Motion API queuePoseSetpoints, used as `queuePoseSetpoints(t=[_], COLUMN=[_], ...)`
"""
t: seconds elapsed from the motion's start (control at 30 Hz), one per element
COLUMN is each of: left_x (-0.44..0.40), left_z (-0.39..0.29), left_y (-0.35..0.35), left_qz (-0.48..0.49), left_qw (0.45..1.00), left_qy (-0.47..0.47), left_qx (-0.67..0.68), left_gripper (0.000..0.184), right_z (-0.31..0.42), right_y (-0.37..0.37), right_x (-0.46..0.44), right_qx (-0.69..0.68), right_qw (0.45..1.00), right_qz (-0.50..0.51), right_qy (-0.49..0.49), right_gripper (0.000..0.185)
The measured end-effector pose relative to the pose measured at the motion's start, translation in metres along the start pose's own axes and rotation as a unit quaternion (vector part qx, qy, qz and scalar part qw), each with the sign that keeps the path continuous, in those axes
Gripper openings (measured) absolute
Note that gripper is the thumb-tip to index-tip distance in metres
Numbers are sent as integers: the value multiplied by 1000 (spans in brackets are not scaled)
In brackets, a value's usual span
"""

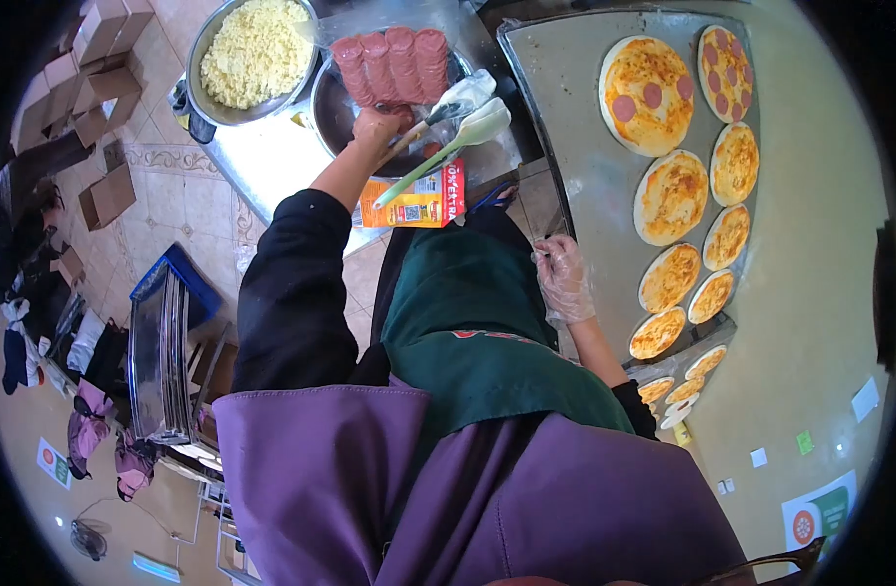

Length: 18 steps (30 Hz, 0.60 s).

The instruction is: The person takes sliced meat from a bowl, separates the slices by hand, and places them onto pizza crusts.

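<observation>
My left hand [377, 123] reaches into a metal bowl [323, 109], its fingers curled and partly hidden at the lower end of the sliced pink sausage rows [394, 66]. Two spatulas, one with a green handle [418, 176], lie across the bowl's near side. Below them is an orange and red packet [418, 198]. My right hand [562, 273], in a clear plastic glove, is bent closed beside the left edge of a metal tray [575, 127]; what its fingers hold, if anything, is too small to name. Round topped breads [670, 195] lie on the tray, two with pink slices.
A bowl of crumbled pale cheese [255, 54] stands at the upper left on the metal table [272, 161]. Stacked metal trays [162, 352] stand at the left. Cardboard boxes [108, 195] are on the floor. More round breads [684, 391] lie beyond the big tray.
</observation>
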<state>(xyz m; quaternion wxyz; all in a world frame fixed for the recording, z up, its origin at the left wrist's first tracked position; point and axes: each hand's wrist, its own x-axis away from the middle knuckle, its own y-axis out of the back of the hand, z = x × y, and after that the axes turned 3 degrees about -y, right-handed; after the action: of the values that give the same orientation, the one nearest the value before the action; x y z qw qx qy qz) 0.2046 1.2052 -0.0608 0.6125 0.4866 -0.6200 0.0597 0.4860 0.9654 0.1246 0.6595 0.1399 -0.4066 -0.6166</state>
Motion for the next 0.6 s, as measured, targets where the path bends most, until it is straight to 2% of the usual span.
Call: queuePoseSetpoints(t=[0.07, 0.13, 0.17, 0.2, 0.27, 0.3, 0.33, 0.4, 0.47, 0.53, 0.6], left_x=[-6, -3, 48, 41, 20, 64, 80, 103, 133, 166, 186], left_z=[14, 26, -1, 7, 34, 9, 3, -9, -29, -53, -73], left_y=[5, 16, 47, 48, 46, 65, 67, 66, 56, 45, 26], left_qz=[20, -9, -1, -3, -72, -56, -55, 89, 161, 207, 248], left_qw=[999, 990, 981, 981, 926, 919, 918, 808, 733, 737, 733], left_qy=[-22, -78, -86, -91, -219, -177, -184, -160, -161, -125, -160], left_qx=[21, 117, 175, 174, 300, 347, 347, 560, 642, 631, 613], left_gripper=[46, 46, 42, 42, 43, 34, 34, 26, 28, 29, 27], right_z=[3, 13, 19, 24, 36, 48, 61, 85, 109, 115, 111], right_y=[2, 8, 11, 11, 11, 16, 19, 26, 36, 39, 43], right_x=[-2, -9, -14, -19, -33, -43, -53, -70, -86, -101, -113], right_qx=[7, 4, 3, 2, -68, -52, -51, -104, -111, -115, -95], right_qw=[1000, 999, 999, 999, 995, 991, 990, 987, 986, 984, 960], right_qz=[-12, -8, -2, -6, -9, -27, -34, -30, -57, -87, -193], right_qy=[22, 35, 49, 51, 76, 122, 123, 118, 112, 103, 177], right_gripper=[15, 16, 17, 17, 21, 24, 24, 28, 29, 30, 38])
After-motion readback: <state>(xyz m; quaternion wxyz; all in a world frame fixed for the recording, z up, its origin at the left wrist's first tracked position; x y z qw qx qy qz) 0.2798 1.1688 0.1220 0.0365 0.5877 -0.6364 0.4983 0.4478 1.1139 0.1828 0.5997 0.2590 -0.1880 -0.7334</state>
